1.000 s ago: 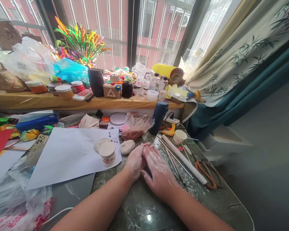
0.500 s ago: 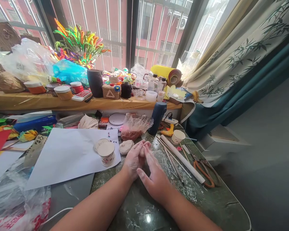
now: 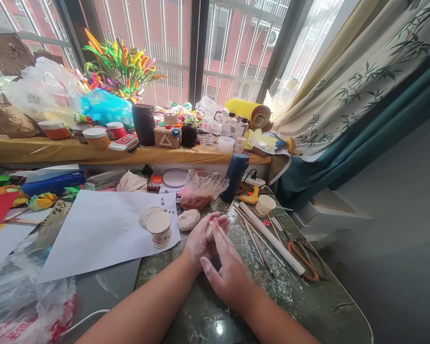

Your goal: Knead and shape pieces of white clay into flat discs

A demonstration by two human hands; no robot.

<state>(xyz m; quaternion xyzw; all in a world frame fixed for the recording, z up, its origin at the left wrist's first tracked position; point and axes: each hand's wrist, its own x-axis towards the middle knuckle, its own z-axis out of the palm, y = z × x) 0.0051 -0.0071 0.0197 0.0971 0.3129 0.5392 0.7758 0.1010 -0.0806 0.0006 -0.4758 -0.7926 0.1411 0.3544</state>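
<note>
A small piece of white clay (image 3: 210, 231) is pressed between my two palms, mostly covered by the fingers. Underneath it my left hand (image 3: 199, 241) is cupped, palm up, its skin dusted white. Across it lies my right hand (image 3: 230, 270), fingers straight and together, thumb held apart. Just beyond my left hand a larger lump of white clay (image 3: 188, 220) rests on the dark green tabletop (image 3: 197, 306). To the left, a paper cup (image 3: 161, 239) with a pale round disc (image 3: 158, 222) on top stands on a white sheet (image 3: 103, 229).
On the right lie a rolling pin (image 3: 272, 239), thin sticks (image 3: 261, 248) and orange-handled scissors (image 3: 304, 260). Behind them are another paper cup (image 3: 265, 205), a yellow glue gun (image 3: 250, 195) and a dark blue bottle (image 3: 235, 177). A bag of reddish-brown clay (image 3: 197, 197) sits behind the white lump.
My right hand has slid slightly back towards me over the left palm, and more of the clay piece shows between them. The camera view has shifted slightly.
</note>
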